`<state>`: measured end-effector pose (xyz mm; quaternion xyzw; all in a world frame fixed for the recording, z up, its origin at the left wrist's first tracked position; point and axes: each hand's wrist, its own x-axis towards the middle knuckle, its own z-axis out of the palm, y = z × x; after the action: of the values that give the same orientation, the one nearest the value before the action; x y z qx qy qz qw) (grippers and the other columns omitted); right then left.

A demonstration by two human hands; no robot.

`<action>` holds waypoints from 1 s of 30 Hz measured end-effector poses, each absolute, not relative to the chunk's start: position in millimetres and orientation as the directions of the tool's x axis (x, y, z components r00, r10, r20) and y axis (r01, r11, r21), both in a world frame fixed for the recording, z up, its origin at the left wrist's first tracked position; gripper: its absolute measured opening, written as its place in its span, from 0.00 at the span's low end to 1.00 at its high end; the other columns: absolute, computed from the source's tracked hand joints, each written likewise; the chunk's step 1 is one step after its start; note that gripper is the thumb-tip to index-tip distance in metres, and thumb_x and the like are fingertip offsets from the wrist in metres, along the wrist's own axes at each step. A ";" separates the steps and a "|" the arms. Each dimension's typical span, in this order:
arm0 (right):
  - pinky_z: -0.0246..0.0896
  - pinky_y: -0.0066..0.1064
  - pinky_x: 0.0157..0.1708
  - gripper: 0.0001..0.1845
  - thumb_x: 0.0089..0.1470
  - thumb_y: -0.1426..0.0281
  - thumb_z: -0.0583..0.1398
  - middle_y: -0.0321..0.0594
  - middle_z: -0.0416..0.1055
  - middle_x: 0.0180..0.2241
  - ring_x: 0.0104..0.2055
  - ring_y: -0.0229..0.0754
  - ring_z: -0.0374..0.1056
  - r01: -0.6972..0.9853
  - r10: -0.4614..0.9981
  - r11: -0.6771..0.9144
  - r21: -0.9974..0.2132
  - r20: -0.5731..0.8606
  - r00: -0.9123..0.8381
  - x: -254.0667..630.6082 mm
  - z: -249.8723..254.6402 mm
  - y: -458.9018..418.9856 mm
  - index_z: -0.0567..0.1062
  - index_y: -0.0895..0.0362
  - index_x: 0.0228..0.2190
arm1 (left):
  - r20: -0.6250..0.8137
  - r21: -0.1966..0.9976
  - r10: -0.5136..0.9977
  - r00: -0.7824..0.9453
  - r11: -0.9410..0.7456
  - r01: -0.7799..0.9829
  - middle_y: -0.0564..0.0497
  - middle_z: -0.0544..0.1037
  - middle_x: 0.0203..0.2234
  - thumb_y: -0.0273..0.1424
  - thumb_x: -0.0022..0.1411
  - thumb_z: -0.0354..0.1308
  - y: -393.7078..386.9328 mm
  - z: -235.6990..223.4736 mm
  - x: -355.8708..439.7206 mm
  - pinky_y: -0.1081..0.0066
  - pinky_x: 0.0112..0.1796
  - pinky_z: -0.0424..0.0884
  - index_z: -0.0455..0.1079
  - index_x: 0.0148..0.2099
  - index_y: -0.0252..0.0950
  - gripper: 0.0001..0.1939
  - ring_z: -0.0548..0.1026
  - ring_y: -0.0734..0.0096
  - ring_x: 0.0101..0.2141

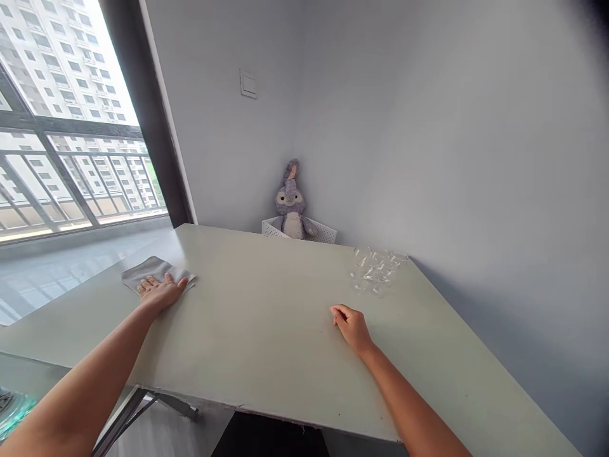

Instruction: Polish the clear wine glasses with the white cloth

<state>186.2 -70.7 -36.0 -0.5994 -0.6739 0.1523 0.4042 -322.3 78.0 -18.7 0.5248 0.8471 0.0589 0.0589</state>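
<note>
- Grip of the left hand (163, 292): spread flat, palm down on the grey cloth (153, 264) at the worktop (257, 317)'s left side; the right hand (351, 325) is curled into a loose fist, nothing visible in it.
- Best keep the left palm level and its pressure even, so the cloth doesn't bunch.
- Clear pieces (373, 271) lie clustered beyond the right hand; being see-through, they could easily get knocked.
- Past the far edge, a plush toy (292, 223) sits in a white basket (326, 235), well apart from both hands.
</note>
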 end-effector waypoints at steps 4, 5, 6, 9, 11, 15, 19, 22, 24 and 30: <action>0.52 0.26 0.21 0.20 0.54 0.58 0.48 0.35 0.65 0.16 0.18 0.35 0.57 0.662 0.928 0.238 -0.711 0.367 0.061 186.6 -37.3 -67.7 0.71 0.56 0.23 | -0.001 0.136 0.930 -0.367 0.364 0.921 0.28 0.43 0.60 0.54 0.55 0.36 65.9 -22.5 -292.3 0.47 0.51 0.45 0.47 0.61 0.27 0.42 0.40 0.36 0.58; 0.52 0.26 0.21 0.20 0.54 0.58 0.48 0.35 0.65 0.16 0.18 0.35 0.57 0.657 0.928 0.238 -0.716 0.368 0.064 186.8 -37.4 -67.3 0.71 0.56 0.23 | 0.005 0.124 0.941 -0.339 0.336 0.934 0.28 0.44 0.60 0.54 0.55 0.36 63.7 -24.2 -282.8 0.48 0.51 0.45 0.47 0.62 0.27 0.42 0.41 0.37 0.58; 0.52 0.26 0.21 0.21 0.54 0.58 0.48 0.35 0.65 0.16 0.18 0.35 0.57 0.652 0.927 0.238 -0.720 0.368 0.068 187.0 -37.3 -67.0 0.71 0.56 0.23 | 0.011 0.110 0.952 -0.306 0.303 0.947 0.29 0.44 0.59 0.54 0.56 0.36 61.8 -26.2 -273.0 0.48 0.52 0.45 0.47 0.62 0.28 0.41 0.41 0.37 0.59; 0.53 0.26 0.21 0.21 0.53 0.57 0.48 0.35 0.65 0.16 0.18 0.35 0.57 0.637 0.929 0.232 -0.735 0.362 0.079 187.2 -36.7 -67.0 0.72 0.56 0.23 | 0.030 0.056 0.983 -0.180 0.178 0.982 0.28 0.47 0.59 0.52 0.57 0.36 58.5 -32.5 -242.7 0.49 0.52 0.44 0.49 0.61 0.28 0.39 0.43 0.38 0.58; 0.52 0.26 0.20 0.21 0.53 0.56 0.48 0.35 0.65 0.16 0.18 0.35 0.57 0.624 0.931 0.216 -0.751 0.350 0.100 187.1 -36.5 -67.1 0.72 0.56 0.23 | 0.045 0.036 0.995 -0.092 0.091 0.995 0.28 0.47 0.59 0.51 0.57 0.36 56.7 -35.5 -223.0 0.49 0.52 0.43 0.49 0.61 0.29 0.38 0.44 0.38 0.58; 0.51 0.26 0.19 0.20 0.53 0.56 0.49 0.34 0.64 0.16 0.17 0.35 0.55 0.598 0.934 0.194 -0.778 0.333 0.131 187.1 -37.6 -67.0 0.71 0.56 0.23 | 0.078 0.014 0.993 0.086 -0.087 0.996 0.28 0.49 0.59 0.49 0.59 0.36 49.3 -38.6 -182.4 0.49 0.52 0.43 0.51 0.61 0.29 0.35 0.46 0.40 0.58; 0.51 0.25 0.20 0.19 0.53 0.57 0.50 0.34 0.64 0.16 0.17 0.34 0.55 0.596 0.931 0.207 -0.775 0.344 0.123 188.2 -38.3 -66.9 0.71 0.56 0.23 | 0.130 0.023 0.946 0.298 -0.303 0.953 0.31 0.50 0.59 0.49 0.60 0.36 36.5 -42.7 -137.3 0.49 0.52 0.44 0.53 0.60 0.30 0.35 0.46 0.42 0.58; 0.52 0.25 0.20 0.19 0.53 0.58 0.50 0.34 0.64 0.16 0.18 0.35 0.56 0.596 0.920 0.218 -0.773 0.366 0.138 188.8 -37.2 -67.1 0.72 0.56 0.23 | 0.144 0.051 0.885 0.442 -0.453 0.890 0.33 0.51 0.59 0.51 0.59 0.35 25.2 -47.1 -101.6 0.48 0.52 0.45 0.52 0.60 0.30 0.36 0.46 0.42 0.58; 0.53 0.25 0.22 0.19 0.53 0.58 0.50 0.34 0.64 0.15 0.18 0.35 0.58 0.597 0.907 0.224 -0.770 0.389 0.162 189.0 -36.4 -66.8 0.72 0.57 0.23 | 0.155 0.071 0.836 0.527 -0.542 0.838 0.33 0.51 0.59 0.51 0.59 0.35 16.6 -50.1 -78.0 0.48 0.53 0.46 0.52 0.60 0.30 0.36 0.45 0.43 0.59; 0.55 0.25 0.23 0.18 0.54 0.60 0.50 0.33 0.64 0.15 0.19 0.35 0.60 0.607 0.882 0.233 -0.760 0.427 0.197 191.5 -36.8 -62.9 0.73 0.57 0.26 | 0.236 0.119 0.607 0.759 -0.793 0.597 0.36 0.48 0.60 0.49 0.60 0.38 -15.9 -52.3 -17.8 0.49 0.54 0.48 0.52 0.61 0.33 0.33 0.43 0.46 0.59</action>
<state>191.5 -62.9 -36.8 -0.6028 -0.6176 0.1422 0.4847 -17.8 -15.9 -52.3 0.9376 0.3210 0.1323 0.0180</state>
